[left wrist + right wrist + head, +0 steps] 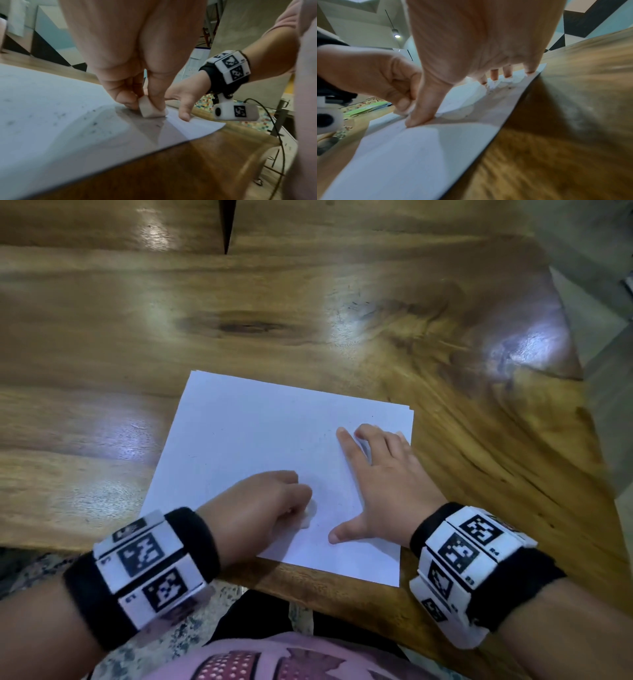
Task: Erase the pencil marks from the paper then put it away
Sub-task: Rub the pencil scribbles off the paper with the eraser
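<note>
A white sheet of paper (246, 433) lies on the wooden table (171, 313), its near corner past the table's front edge. My left hand (270, 505) pinches a small pale eraser (150, 110) and presses it onto the paper's near middle. Faint grey smudges (60, 115) show on the sheet in the left wrist view. My right hand (380, 474) lies spread flat on the paper's right side, fingers straight, thumb (421, 108) pressing down close beside the eraser (406, 109).
The table's right edge (589, 412) slants away with floor beyond it. A dark notch (226, 224) cuts into the table at the far middle. A green folder (368, 108) lies on a surface in the background. A black cable (278, 121) hangs by my right wrist.
</note>
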Demonstrator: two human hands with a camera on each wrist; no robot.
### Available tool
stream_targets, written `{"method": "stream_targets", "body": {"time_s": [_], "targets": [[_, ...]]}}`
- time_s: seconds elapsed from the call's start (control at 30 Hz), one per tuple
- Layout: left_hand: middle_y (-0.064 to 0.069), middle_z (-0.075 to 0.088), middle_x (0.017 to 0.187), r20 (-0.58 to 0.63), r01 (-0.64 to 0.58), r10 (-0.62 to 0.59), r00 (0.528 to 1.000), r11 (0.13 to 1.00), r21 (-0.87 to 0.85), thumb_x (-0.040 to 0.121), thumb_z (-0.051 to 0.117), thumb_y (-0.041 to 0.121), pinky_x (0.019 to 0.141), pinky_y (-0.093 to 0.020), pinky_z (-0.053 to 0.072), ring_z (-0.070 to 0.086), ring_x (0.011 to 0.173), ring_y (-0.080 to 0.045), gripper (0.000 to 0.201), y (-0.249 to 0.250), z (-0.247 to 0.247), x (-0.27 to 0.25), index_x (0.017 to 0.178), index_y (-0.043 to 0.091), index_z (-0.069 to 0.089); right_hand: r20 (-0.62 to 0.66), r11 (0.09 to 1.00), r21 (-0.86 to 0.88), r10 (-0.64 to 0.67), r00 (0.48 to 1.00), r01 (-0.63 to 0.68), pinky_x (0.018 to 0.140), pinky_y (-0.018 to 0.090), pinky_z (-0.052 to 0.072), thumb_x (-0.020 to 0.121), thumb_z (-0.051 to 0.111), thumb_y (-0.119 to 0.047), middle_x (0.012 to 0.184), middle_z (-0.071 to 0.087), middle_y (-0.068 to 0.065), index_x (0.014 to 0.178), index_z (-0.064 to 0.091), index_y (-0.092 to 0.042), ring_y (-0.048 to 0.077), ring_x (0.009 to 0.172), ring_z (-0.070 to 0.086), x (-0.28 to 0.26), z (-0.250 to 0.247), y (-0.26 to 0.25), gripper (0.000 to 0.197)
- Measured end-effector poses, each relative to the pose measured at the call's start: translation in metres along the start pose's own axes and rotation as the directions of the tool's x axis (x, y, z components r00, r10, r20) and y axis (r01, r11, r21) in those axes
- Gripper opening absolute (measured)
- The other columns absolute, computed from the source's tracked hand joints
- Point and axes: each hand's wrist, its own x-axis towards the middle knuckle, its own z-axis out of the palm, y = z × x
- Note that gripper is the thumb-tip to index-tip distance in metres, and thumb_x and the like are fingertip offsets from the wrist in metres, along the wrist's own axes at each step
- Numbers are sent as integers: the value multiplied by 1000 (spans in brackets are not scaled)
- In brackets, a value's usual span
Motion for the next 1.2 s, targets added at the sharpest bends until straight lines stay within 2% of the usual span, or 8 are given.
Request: {"method": "stream_targets", "body": {"time_s": [0.07, 0.2, 0.33, 0.53, 0.7, 0.9, 1.1, 1.2], "targets": [[11, 38, 66, -6, -3, 3, 1000, 1000, 9, 77, 60, 10, 58, -15, 34, 44, 62, -10, 16, -1, -10, 11, 66, 18, 52, -12, 1000, -9, 2, 1000, -2, 117, 39, 0, 55, 66, -76, 150, 2, 1, 149, -10, -24, 21, 138, 2, 1, -4, -1, 132], [1, 49, 73, -203, 99, -97, 974, 995, 3, 78, 66, 14, 58, -24, 24, 44, 69, -19, 7, -3, -39, 50, 77, 10, 60, -56, 999, 13, 46, 997, -45, 96, 34, 20, 54, 68, -74, 131, 21, -5, 148, 6, -31, 18, 119, 22, 11, -20, 1, 121], [-3, 53, 79, -264, 150, -145, 954, 989, -3, 80, 61, 8, 56, -22, 21, 46, 75, -20, 6, -6, -51, 82, 86, 5, 61, -92, 995, 26, 95, 991, -93, 84, 32, 19, 58, 68, -72, 130, 25, -6, 148, 8, -31, 19, 116, 24, 21, -22, 1, 116], [-4, 51, 79, -216, 166, -163, 963, 986, -5, 81, 58, 9, 61, -25, 26, 47, 76, -23, 3, 1, -49, 88, 79, 9, 57, -102, 995, -7, 94, 990, -96, 85, 32, 18, 60, 63, -75, 130, 23, -7, 149, 3, -32, 18, 118, 22, 21, -17, 5, 116], [2, 44, 68, -42, 55, -51, 998, 995, 89, 82, 59, 19, 54, -25, 26, 44, 69, -20, 27, 1, -30, 49, 63, 22, 40, -93, 997, -17, 75, 993, -77, 86, 32, 18, 63, 62, -75, 132, 21, -6, 150, 1, -30, 19, 119, 21, 21, -17, 5, 115], [-2, 50, 80, -202, 148, -147, 968, 989, -6, 80, 61, 10, 61, -22, 24, 46, 76, -20, 5, 0, -54, 93, 78, 10, 56, -21, 996, -83, 37, 999, -39, 96, 36, 22, 58, 73, -67, 137, 15, -7, 149, -4, -29, 19, 124, 18, 20, -20, 8, 125], [6, 44, 61, -162, 146, -139, 977, 989, 33, 79, 61, 12, 50, -22, 27, 44, 69, -20, 28, 0, -43, 72, 61, 20, 42, -57, 1000, 19, 17, 998, -16, 95, 32, 20, 83, 58, -53, 137, 19, -10, 149, 6, -35, 15, 125, 19, 21, -25, 15, 86], [-1, 51, 66, -101, 130, -127, 987, 991, 24, 80, 65, 20, 55, -27, 30, 45, 67, -22, 25, 1, -34, 56, 63, 19, 45, -48, 1000, 3, 3, 999, -3, 96, 33, 20, 83, 58, -53, 138, 18, -10, 150, 4, -34, 15, 125, 18, 21, -25, 15, 88]]}}
